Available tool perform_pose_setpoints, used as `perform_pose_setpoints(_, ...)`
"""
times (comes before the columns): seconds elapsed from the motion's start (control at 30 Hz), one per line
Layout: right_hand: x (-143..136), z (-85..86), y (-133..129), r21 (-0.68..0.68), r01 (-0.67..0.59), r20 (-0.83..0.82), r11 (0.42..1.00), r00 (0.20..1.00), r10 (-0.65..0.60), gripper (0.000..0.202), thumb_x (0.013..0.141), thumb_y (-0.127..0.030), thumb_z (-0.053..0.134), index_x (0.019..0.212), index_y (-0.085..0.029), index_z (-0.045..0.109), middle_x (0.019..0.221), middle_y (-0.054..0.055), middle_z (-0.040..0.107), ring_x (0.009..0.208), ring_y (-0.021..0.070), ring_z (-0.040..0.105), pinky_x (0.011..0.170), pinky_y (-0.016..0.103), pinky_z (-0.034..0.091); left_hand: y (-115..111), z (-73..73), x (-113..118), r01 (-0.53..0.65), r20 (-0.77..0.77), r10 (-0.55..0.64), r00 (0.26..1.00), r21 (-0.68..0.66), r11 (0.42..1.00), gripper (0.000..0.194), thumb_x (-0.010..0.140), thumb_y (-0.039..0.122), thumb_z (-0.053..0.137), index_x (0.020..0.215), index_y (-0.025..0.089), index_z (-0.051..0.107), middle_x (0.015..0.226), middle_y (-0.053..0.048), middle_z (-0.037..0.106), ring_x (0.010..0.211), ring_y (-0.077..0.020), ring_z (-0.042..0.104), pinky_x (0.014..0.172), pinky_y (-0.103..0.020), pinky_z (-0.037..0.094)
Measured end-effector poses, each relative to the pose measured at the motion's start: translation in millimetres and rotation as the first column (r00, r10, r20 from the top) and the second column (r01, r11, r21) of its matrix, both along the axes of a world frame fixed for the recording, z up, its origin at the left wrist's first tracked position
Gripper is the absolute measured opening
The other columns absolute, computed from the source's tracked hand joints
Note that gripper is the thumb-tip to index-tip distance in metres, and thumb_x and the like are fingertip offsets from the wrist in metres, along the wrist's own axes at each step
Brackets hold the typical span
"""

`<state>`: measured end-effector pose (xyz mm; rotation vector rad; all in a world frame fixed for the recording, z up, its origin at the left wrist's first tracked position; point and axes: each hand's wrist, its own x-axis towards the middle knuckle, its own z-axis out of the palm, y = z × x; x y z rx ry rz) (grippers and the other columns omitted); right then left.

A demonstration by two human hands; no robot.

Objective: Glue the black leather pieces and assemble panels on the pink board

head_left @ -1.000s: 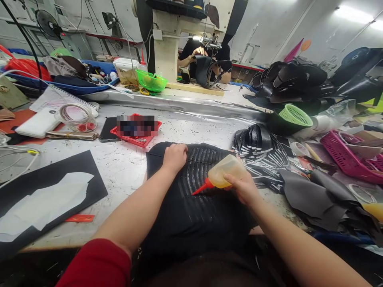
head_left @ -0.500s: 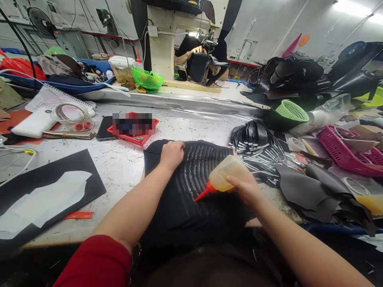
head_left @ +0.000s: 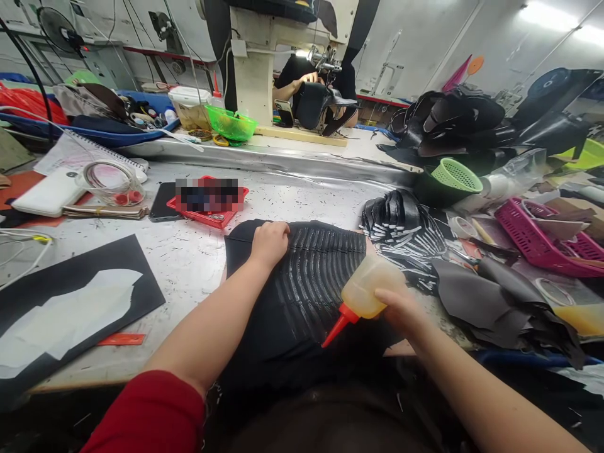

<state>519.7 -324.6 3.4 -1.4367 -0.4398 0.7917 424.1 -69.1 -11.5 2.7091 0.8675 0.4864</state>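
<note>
A black piece of material [head_left: 302, 302] with curved, shiny ridges lies over the table's front edge. On its upper left part rests my left hand [head_left: 270, 244], fingers curled at its far edge; whether they pinch it I cannot make out. My right hand [head_left: 399, 308] is closed around a translucent bottle [head_left: 372, 283] holding yellowish liquid. The bottle is tilted, its red nozzle [head_left: 338, 326] pointing down and left at the lower part of the ridges. Just beyond, to the right, lies a stack of black strips with white ends [head_left: 394, 217].
A red tray [head_left: 221, 220] and dark flat device [head_left: 163, 200] lie behind my left hand. Black sheet with white pieces [head_left: 141, 283] is at left. Dark leather pieces [head_left: 481, 296] and a pink basket [head_left: 533, 242] stand right. Across the table, a person's hands work at a sewing machine [head_left: 255, 75].
My right hand has moved the bottle slightly right and toward me, so the nozzle tip is lower on the black material. My left hand stays at the same spot on it.
</note>
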Motion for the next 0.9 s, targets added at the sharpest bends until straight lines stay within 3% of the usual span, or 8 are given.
perform_pose_setpoints(0.13, 9.0, 12.3, 26.6, 0.1, 0.158, -0.083, 0.982, 0.985, -0.15, 0.048, 0.053, -0.041, 0.074, 0.094, -0.024, 0.058, 0.081, 0.001, 0.064, 0.062, 0.0173, 0.06, 0.038, 0.021, 0.043, 1.9, -0.3, -1.7, -0.007, 0.006, 0.007, 1.0, -0.018, 1.0, 0.019, 0.08, 0.014, 0.043, 0.087, 0.021, 0.059, 0.095, -0.004, 0.064, 0.093, -0.0227, 0.053, 0.079, -0.035, 0.038)
perform_pose_setpoints(0.27, 21.5, 16.2, 72.2, 0.182, 0.292, 0.002, 0.939, 0.955, -0.297, 0.045, 0.05, -0.041, 0.076, 0.087, -0.022, 0.058, 0.078, 0.0, 0.064, 0.057, 0.0154, 0.059, 0.043, 0.024, 0.046, 3.5, 1.3, -4.9, -0.005, 0.015, 0.006, 1.0, -0.03, 1.0, 0.018, 0.08, 0.013, 0.044, 0.086, 0.021, 0.059, 0.094, -0.003, 0.065, 0.091, -0.0214, 0.055, 0.078, -0.034, 0.038)
perform_pose_setpoints(0.43, 32.4, 8.7, 115.0, 0.228, 0.292, 0.151, 0.929, 0.932, -0.33, 0.047, 0.049, -0.043, 0.077, 0.083, -0.017, 0.058, 0.073, 0.002, 0.064, 0.056, 0.0165, 0.059, 0.046, 0.028, 0.048, 4.7, 2.5, -7.3, -0.008, 0.018, 0.009, 1.0, -0.035, 0.999, 0.017, 0.079, 0.013, 0.045, 0.085, 0.021, 0.059, 0.093, -0.003, 0.065, 0.09, -0.0211, 0.055, 0.077, -0.033, 0.039)
perform_pose_setpoints(0.6, 35.7, 4.2, 128.3, 0.192, 0.293, 0.199, 0.937, 0.923, -0.329, 0.053, 0.047, -0.043, 0.079, 0.087, -0.016, 0.056, 0.079, 0.003, 0.063, 0.064, 0.0183, 0.06, 0.051, 0.03, 0.05, 6.2, 2.1, -7.2, -0.001, 0.022, 0.002, 1.0, -0.049, 0.999, 0.017, 0.079, 0.013, 0.046, 0.084, 0.021, 0.059, 0.091, -0.002, 0.065, 0.09, -0.0206, 0.055, 0.077, -0.033, 0.04)
perform_pose_setpoints(0.9, 36.7, 2.2, 128.8, 0.17, 0.3, 0.2, 0.939, 0.922, -0.331, 0.055, 0.045, -0.044, 0.079, 0.086, -0.017, 0.055, 0.079, 0.003, 0.063, 0.065, 0.0194, 0.06, 0.05, 0.03, 0.05, 6.1, 1.5, -6.5, 0.006, 0.034, -0.004, 0.999, -0.068, 0.998, 0.017, 0.078, 0.012, 0.046, 0.083, 0.021, 0.059, 0.092, -0.003, 0.065, 0.09, -0.021, 0.055, 0.077, -0.034, 0.039)
